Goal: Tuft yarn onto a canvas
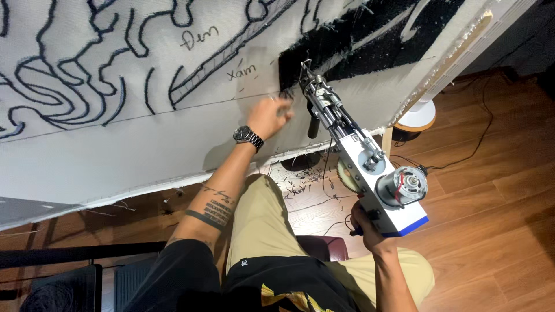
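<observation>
Holding: the right hand is gripping the handle at the lower end of a white tufting gun, fingers wrapped tight around it.
Gun position: it is slanting up and to the left, its needle tip touching the stretched cloth at the lower edge of the black tufted patch.
Gun parts: a round silver motor is sitting at the near end, above a blue base edge.
Left hand: the left hand is pressing against the cloth just left of the needle, fingers loosely curled, holding nothing that I can make out; motion is blurring the fingertips.
Wrist: a dark wristwatch is sitting on the left wrist.
Cloth: dark outlines are running across the pale backing, with handwriting near the middle.
Floor: yarn clippings are lying on the wooden floor below the frame; a thin black cable is trailing off to the right.
</observation>
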